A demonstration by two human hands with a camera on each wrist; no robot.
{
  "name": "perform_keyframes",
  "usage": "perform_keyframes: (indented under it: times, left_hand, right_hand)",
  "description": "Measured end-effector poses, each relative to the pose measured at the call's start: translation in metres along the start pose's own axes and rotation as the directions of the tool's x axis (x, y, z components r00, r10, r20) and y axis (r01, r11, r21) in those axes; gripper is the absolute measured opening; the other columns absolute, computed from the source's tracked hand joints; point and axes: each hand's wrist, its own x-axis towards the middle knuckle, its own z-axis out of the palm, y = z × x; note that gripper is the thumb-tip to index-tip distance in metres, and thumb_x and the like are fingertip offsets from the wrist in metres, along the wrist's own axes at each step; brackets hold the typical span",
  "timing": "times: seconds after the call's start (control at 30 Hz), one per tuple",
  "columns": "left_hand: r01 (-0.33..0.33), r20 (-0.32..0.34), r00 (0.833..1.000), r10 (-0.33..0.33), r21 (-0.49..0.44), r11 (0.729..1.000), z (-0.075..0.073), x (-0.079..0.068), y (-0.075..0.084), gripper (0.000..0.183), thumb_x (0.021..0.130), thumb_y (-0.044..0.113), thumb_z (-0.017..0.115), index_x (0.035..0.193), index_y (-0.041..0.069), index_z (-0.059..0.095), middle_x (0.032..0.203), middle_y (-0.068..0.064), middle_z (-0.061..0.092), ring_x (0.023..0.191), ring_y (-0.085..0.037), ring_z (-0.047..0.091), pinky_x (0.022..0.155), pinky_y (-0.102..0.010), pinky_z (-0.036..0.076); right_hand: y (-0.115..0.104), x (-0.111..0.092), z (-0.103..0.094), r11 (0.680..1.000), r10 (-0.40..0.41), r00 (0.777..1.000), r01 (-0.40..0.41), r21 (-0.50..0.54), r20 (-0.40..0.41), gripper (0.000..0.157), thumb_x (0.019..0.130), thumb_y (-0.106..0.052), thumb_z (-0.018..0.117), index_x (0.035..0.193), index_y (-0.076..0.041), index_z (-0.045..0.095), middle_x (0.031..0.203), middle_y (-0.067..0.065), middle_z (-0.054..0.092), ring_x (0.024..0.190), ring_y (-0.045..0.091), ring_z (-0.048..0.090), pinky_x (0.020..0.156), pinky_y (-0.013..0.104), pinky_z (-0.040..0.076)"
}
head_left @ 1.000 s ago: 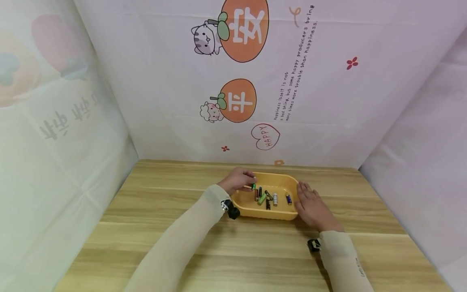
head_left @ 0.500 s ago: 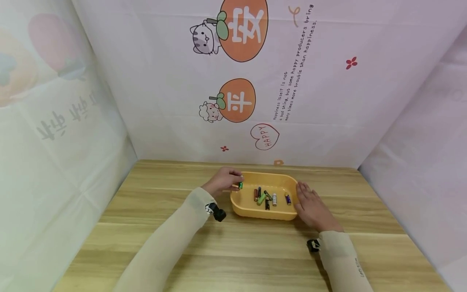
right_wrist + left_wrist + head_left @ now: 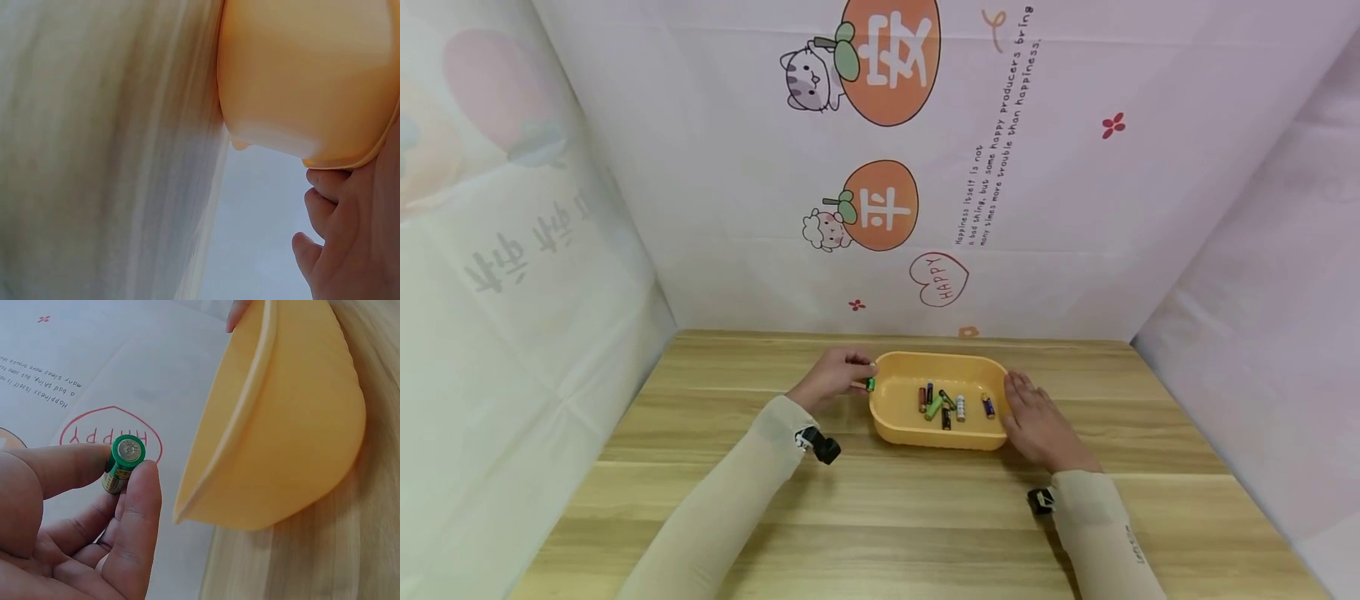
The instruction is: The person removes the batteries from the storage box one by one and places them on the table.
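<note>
My left hand (image 3: 835, 375) pinches a green battery (image 3: 119, 465) between thumb and fingertip, its flat silver end toward the left wrist camera. It is just outside the left end of a yellow plastic basin (image 3: 940, 437). Inside lie several loose batteries: a light green one (image 3: 933, 407), a reddish-brown one (image 3: 922, 400) and others clustered around the middle, and a white one (image 3: 960, 408) beside them. Farther right is a purple-blue battery (image 3: 988, 406), apart from the rest. My right hand (image 3: 1041, 421) rests with extended fingers against the basin's right end, fingertips near the rim.
The basin stands toward the back of a wood-grain table (image 3: 910, 517). A printed white cloth wall (image 3: 1037, 275) rises directly behind the table, with further cloth walls at left and right. Each wrist wears a small black camera.
My left hand has moved left with the green battery, from over the basin's left part to outside its left rim. The right hand stays against the basin, and the view has shifted slightly.
</note>
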Motion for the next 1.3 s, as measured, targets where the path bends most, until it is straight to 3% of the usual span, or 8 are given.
perform_keyframes:
  times: [0.17,0.33,0.7,1.1,1.3]
  left_hand:
    - [-0.005,0.010,1.000,0.005,-0.008,1.000,-0.005,-0.004,-0.002,0.035,0.095,0.007,0.062,0.124,-0.011,0.055,0.123,-0.028,0.055,0.107,-0.035,0.060,0.088,-0.046,0.053]
    - [-0.005,-0.015,1.000,0.005,0.002,1.000,-0.012,-0.007,-0.009,0.031,0.095,0.006,0.063,0.122,-0.008,0.057,0.117,-0.022,0.059,0.101,-0.028,0.063,0.085,-0.043,0.055]
    - [0.016,-0.032,0.999,-0.016,0.018,1.000,-0.030,-0.015,-0.029,0.034,0.096,0.006,0.061,0.125,-0.010,0.053,0.121,-0.027,0.055,0.094,-0.024,0.062,0.088,-0.046,0.053]
    - [0.041,-0.070,0.997,-0.037,0.060,0.997,-0.036,-0.019,-0.045,0.028,0.094,0.007,0.064,0.117,-0.008,0.058,0.108,-0.022,0.061,0.084,-0.024,0.064,0.082,-0.043,0.056]
    - [0.063,-0.085,0.995,-0.056,0.087,0.994,-0.042,-0.019,-0.052,0.028,0.095,0.007,0.063,0.118,-0.008,0.059,0.106,-0.021,0.062,0.083,-0.022,0.064,0.074,-0.036,0.058]
  right_hand:
    - [0.000,0.000,0.001,1.000,0.001,1.000,-0.001,-0.003,-0.002,0.059,0.104,-0.023,0.033,0.151,0.008,0.015,0.157,0.025,0.014,0.145,0.039,0.010,0.115,0.054,0.010]
    - [-0.002,0.000,0.002,1.000,0.000,1.000,0.000,0.007,-0.003,0.060,0.104,-0.023,0.034,0.151,0.009,0.015,0.158,0.024,0.012,0.145,0.039,0.010,0.115,0.054,0.011]
    - [-0.001,-0.001,0.003,1.000,-0.008,1.000,0.008,0.011,-0.003,0.059,0.104,-0.022,0.035,0.151,0.008,0.015,0.158,0.023,0.011,0.145,0.039,0.010,0.115,0.055,0.011]
    - [-0.001,-0.002,0.001,1.000,-0.013,1.000,0.013,0.017,-0.012,0.058,0.104,-0.020,0.034,0.150,0.010,0.016,0.157,0.026,0.014,0.144,0.040,0.012,0.115,0.055,0.012]
    - [-0.001,-0.001,0.002,1.000,-0.010,1.000,0.010,0.018,-0.015,0.059,0.104,-0.021,0.035,0.150,0.009,0.016,0.158,0.024,0.014,0.144,0.039,0.012,0.115,0.055,0.013]
